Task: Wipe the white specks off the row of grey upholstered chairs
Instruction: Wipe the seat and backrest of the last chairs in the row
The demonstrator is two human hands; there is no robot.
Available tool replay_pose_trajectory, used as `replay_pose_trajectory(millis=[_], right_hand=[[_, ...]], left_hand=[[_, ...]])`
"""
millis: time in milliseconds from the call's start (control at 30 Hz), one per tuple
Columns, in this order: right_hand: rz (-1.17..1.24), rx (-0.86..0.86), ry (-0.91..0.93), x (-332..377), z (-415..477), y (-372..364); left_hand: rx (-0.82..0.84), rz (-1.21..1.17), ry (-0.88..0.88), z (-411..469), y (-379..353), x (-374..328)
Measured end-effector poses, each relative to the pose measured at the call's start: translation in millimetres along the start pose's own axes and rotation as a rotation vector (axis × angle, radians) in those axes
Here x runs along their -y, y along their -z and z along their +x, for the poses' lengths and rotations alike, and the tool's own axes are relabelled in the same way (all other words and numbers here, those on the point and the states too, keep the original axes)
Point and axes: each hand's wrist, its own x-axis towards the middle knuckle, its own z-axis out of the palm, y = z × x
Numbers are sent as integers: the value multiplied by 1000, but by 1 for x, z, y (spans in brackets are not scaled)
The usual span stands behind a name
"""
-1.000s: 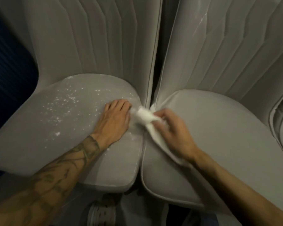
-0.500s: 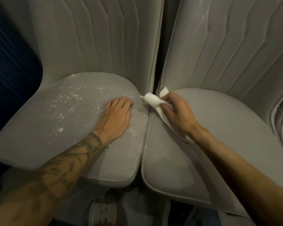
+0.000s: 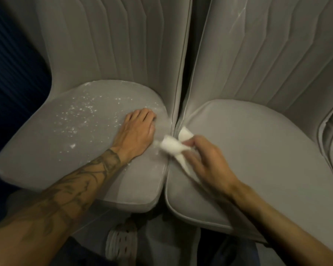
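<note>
Many specks were scattered at ten o'clock on the left seat, left hand laid flat beside them; cloth pinched in right hand at centre. Light strokes toward nine o'clock were judged best.

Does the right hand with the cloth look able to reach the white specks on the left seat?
Probably yes, but the left hand lies flat on that seat between the cloth and the specks, so the right hand must pass over or round it.
</note>
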Motion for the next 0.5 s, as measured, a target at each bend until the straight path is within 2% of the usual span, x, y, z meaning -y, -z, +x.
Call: replay_pose_trajectory(millis=[67, 133, 233, 300, 333, 433, 500], right_hand=[[-145, -52, -64, 0, 18, -3], [-219, -10, 7, 9, 8, -15], [-89, 188, 154, 26, -40, -21], [76, 330, 125, 31, -55, -9], [128, 332, 100, 30, -52, -3], [69, 92, -26, 13, -19, 10], [-44, 15, -108, 7, -4, 3]], left_hand=[[11, -3, 0, 0, 0, -1], [15, -1, 0, 0, 0, -2], [10, -1, 9, 1, 1, -3], [14, -8, 3, 0, 2, -4], [16, -7, -1, 0, 2, -4], [16, -12, 5, 0, 2, -4], [8, -22, 12, -1, 1, -4]])
